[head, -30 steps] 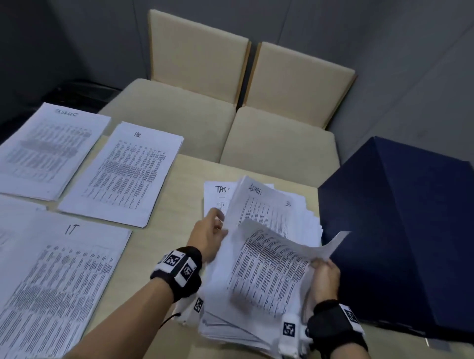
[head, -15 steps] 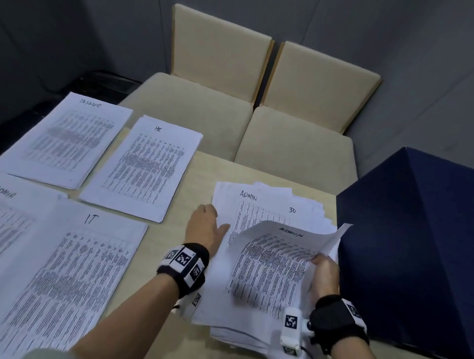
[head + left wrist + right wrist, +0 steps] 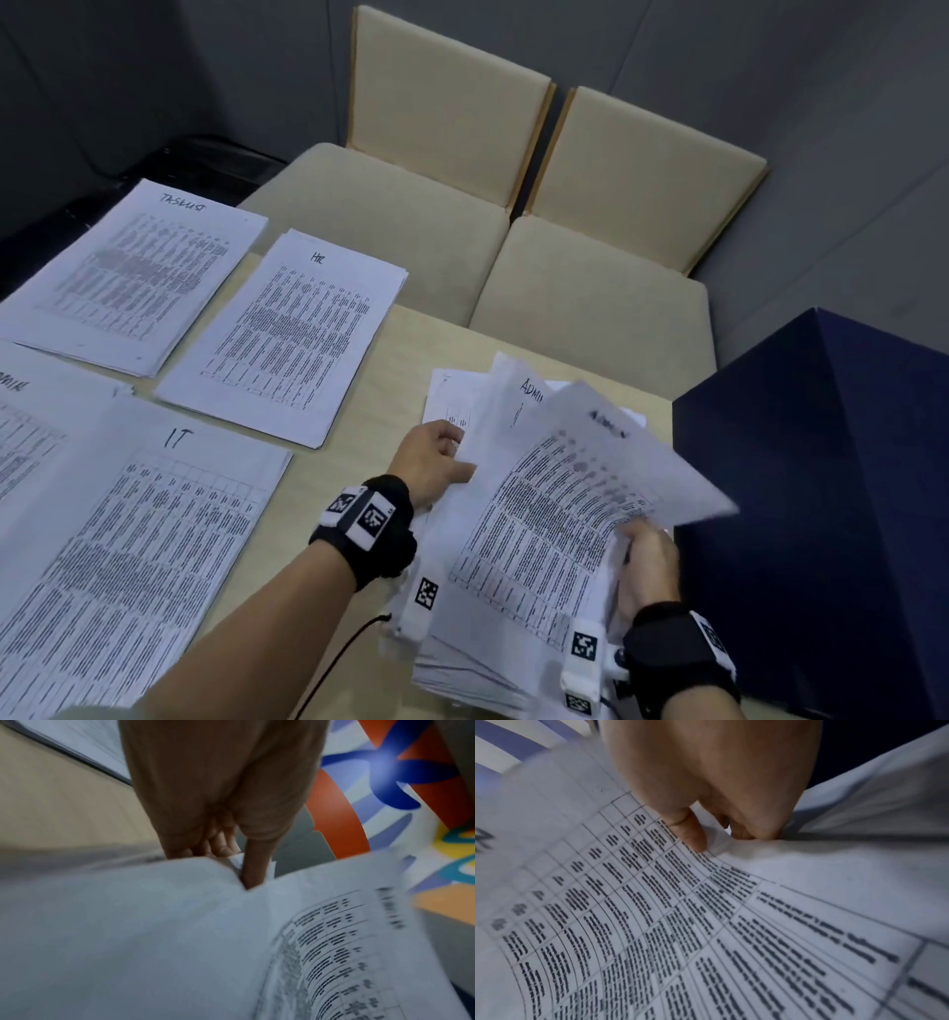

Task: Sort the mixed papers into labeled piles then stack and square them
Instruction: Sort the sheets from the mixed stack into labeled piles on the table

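The mixed pile (image 3: 477, 663) lies on the table (image 3: 390, 370) in front of me. My right hand (image 3: 629, 539) (image 3: 713, 839) pinches the right edge of a printed sheet marked ADMIN (image 3: 560, 514), lifted and bowed above the pile. My left hand (image 3: 459, 457) (image 3: 239, 866) pinches the left edge of the sheet beneath (image 3: 518, 411), also marked ADMIN. Sorted piles lie to the left: TASKLIST (image 3: 128, 272), HR (image 3: 287, 334), IT (image 3: 133, 539), and one cut off by the frame's left edge (image 3: 31, 411).
A tall dark blue box (image 3: 821, 488) stands on the table right beside my right hand. Two beige chairs (image 3: 462, 205) sit behind the table's far edge. A strip of bare table runs between the IT pile and the mixed pile.
My left hand, which lay flat on the pile, now pinches the second sheet's edge and lifts it. The sheet in my right hand has swung up and to the right.
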{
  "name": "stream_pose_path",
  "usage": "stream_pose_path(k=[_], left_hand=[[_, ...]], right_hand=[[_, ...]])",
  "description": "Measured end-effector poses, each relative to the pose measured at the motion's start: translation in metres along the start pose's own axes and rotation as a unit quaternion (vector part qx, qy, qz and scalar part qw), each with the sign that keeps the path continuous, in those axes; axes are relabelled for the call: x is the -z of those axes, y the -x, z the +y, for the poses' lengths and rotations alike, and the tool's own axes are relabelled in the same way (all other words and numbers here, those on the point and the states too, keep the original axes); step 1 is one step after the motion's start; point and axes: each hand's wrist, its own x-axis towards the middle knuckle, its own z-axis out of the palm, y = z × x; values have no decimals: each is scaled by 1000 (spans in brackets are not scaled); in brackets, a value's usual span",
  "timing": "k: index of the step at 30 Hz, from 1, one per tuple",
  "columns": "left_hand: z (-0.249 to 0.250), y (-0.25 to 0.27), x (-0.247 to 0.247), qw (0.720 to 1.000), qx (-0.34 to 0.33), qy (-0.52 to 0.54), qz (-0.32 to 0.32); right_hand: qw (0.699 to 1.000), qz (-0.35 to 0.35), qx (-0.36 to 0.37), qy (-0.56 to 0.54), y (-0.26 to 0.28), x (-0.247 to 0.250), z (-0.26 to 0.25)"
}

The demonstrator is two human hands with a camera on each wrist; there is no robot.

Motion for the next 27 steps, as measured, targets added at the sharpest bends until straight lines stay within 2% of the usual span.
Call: stream_pose_path(k=[3,8,12,15,17,19,21,25,26,27], left_hand=[[1,4,8,999,-33,5,-26],[-8,2,12,997,-26,-35,56],[-14,-1,15,994,-16,-64,92],[-14,1,16,998,-27,-20,56],[-9,5,14,998,-46,14,36],[-1,10,12,994,-41,98,21],[5,14,9,981,-26,191,-28],[5,14,10,943,22,302,-136],[5,13,10,936,43,324,-133],[2,11,10,948,57,298,-93]], right_hand=[[999,-29,20,2,-1,1,-1],[995,-93,-10,34,-2,7,0],[996,-89,-1,7,-13,17,9],[995,-93,13,-22,-7,17,8],[990,-129,36,-50,2,13,1],[984,-151,42,-82,12,6,-6],[985,-146,45,-75,8,3,-4],[983,-165,34,-73,0,3,6],[982,-175,22,-65,3,4,7],[983,-175,17,-51,2,7,9]])
